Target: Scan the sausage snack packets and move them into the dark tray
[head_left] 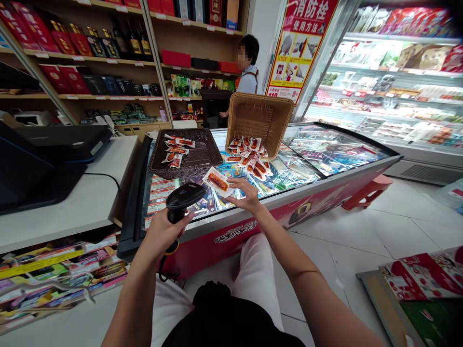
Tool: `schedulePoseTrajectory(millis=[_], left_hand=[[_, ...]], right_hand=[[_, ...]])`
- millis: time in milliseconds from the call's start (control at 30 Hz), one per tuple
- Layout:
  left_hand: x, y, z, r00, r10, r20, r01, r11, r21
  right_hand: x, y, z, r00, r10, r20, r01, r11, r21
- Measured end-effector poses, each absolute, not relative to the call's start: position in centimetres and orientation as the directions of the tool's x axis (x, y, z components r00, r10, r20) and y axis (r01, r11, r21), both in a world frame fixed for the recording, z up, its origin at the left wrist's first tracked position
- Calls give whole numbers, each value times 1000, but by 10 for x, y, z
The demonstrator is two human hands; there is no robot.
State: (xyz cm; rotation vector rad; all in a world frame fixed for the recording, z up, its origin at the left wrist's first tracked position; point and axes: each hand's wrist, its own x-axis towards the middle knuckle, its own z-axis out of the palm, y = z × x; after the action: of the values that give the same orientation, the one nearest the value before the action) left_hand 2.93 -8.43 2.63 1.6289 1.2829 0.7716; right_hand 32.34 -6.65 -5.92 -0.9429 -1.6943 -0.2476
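Observation:
My left hand (162, 229) is wrapped round the grip of a black barcode scanner (184, 193), whose head points toward the package. Between the fingers of my right hand (247, 193) is a clear-wrapped sausage packet (217, 182), reddish-brown inside, held above the freezer's glass top. Behind the packet, a dark brown woven basket (162, 164) lies flat with several similar packets (177, 152) in it. A light brown wicker basket (260, 103) is tipped on its side, with more sausage packets (253, 159) spilling from it onto the glass.
The chest freezer (217, 241) stretches across in front of me. At left stands a white counter (104, 188) with a black machine (65, 140). A person (249, 72) is behind the freezer near stocked shelves. A red stool (367, 193) is at right.

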Motion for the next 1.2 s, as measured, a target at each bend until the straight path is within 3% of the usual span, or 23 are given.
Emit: schedulePoseTrajectory(millis=[267,433,567,700,800,933,1067,1200], left_hand=[[37,-75,18,254,965,-67,450,-56,891],[36,-64,8,260,964,-61,457,-68,887],[36,-57,6,251,966,-65,435,-53,899],[32,-51,10,243,968,-67,400,-37,916],[25,-43,10,216,973,-84,397,-9,918],[12,-30,5,159,985,-74,423,0,906],[3,-19,-1,124,990,-72,413,14,910],[-6,-13,-7,91,994,-60,435,15,900]], right_hand=[[338,-68,-80,14,518,855,741,569,-356],[374,-36,-87,291,448,845,844,295,-447],[420,-3,-74,555,351,754,796,40,-604],[458,11,-65,697,434,571,676,-131,-725],[466,10,-60,693,547,469,671,-251,-697],[436,16,-41,643,591,486,760,-416,-499],[357,51,-6,394,729,560,914,-246,-322],[260,113,20,219,919,328,936,-103,-336]])
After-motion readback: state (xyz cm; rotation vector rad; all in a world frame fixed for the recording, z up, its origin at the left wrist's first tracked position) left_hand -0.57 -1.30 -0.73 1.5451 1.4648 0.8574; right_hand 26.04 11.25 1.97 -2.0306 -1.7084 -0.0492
